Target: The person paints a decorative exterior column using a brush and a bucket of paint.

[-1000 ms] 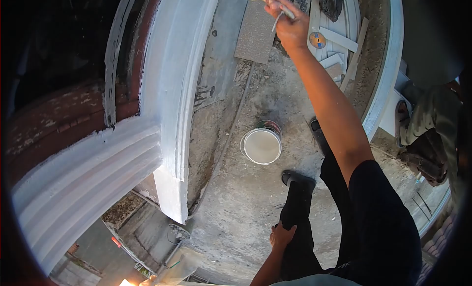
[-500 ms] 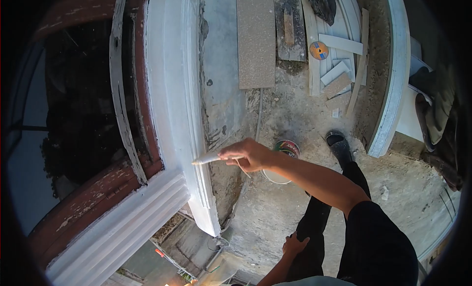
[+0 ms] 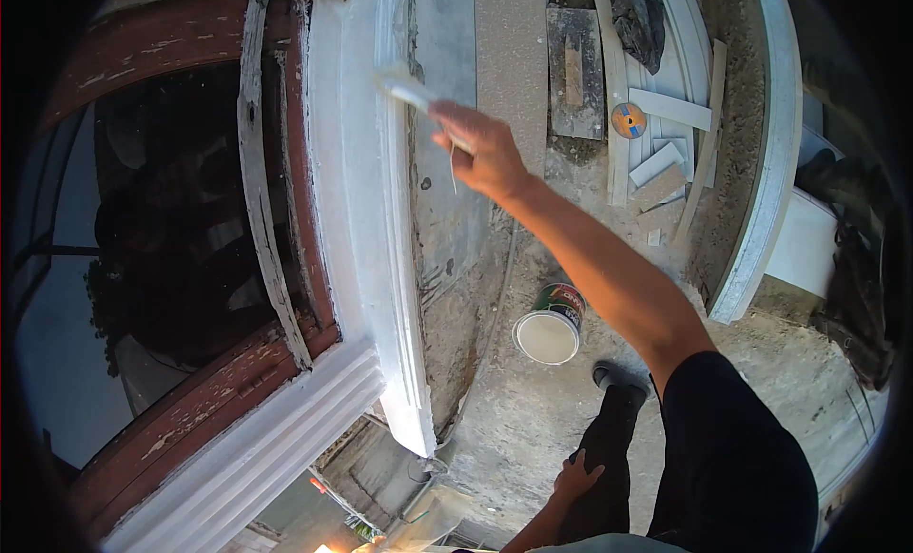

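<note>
My right hand (image 3: 480, 149) is closed around the handle of a paintbrush (image 3: 409, 92). The pale bristles, slightly blurred, meet the upper part of the white moulded window frame (image 3: 385, 192). My left hand (image 3: 577, 477) rests on my dark trouser leg with its fingers apart and holds nothing. Below my right forearm, a paint bucket (image 3: 548, 332) stands on the ground with whitish paint inside. The white ledge moulding (image 3: 257, 439) joins the frame at the lower left.
Reddish-brown peeling window wood (image 3: 181, 410) and a weathered strip (image 3: 255, 173) border the dark opening. Boards (image 3: 509, 68), a trowel-like float (image 3: 573, 73), white offcuts (image 3: 670, 108) and an orange disc (image 3: 629, 120) lie at the upper right. A curved white ledge (image 3: 756, 192) stands beyond.
My right hand has moved the paintbrush upward along the white frame. The paint bucket, partly behind my arm before, now shows fully. My left hand stays on my leg.
</note>
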Demonstrator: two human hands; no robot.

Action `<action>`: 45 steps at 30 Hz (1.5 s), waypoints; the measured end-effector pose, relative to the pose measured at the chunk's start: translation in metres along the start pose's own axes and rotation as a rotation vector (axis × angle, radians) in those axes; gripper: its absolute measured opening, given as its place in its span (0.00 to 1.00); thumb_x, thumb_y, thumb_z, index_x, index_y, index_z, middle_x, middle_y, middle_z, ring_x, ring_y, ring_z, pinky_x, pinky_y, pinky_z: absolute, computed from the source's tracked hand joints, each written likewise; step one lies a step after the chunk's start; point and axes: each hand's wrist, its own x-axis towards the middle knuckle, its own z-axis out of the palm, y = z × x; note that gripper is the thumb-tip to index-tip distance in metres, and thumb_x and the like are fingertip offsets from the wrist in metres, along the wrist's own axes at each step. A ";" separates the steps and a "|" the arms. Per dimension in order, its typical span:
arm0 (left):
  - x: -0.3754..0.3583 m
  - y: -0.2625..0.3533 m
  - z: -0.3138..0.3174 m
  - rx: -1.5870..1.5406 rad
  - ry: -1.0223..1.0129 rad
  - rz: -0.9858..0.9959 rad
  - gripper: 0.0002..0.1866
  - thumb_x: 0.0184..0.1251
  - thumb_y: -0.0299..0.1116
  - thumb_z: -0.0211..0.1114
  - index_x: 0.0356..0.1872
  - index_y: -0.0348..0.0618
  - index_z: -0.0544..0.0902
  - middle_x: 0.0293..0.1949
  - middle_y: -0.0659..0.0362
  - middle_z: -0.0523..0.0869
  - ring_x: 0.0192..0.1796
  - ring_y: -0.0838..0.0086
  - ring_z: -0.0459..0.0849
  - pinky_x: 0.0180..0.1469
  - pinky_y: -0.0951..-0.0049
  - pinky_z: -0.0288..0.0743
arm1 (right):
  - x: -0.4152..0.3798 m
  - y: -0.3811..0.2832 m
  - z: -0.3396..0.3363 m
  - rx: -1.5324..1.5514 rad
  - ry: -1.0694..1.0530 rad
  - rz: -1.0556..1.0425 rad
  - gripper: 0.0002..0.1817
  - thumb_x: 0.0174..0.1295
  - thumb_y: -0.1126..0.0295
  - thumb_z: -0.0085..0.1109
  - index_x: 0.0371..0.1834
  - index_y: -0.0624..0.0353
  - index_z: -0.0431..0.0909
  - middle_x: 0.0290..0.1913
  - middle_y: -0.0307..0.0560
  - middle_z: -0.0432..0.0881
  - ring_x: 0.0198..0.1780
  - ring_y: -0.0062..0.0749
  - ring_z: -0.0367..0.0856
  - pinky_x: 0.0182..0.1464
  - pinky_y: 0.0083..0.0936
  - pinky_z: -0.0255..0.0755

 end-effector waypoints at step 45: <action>0.011 -0.055 0.061 -0.144 0.057 -0.072 0.43 0.58 0.55 0.68 0.72 0.48 0.64 0.63 0.39 0.70 0.62 0.42 0.74 0.63 0.50 0.71 | -0.526 -0.047 -0.105 0.108 -0.189 1.267 0.13 0.67 0.66 0.64 0.45 0.67 0.82 0.39 0.43 0.86 0.39 0.24 0.85 0.45 0.27 0.82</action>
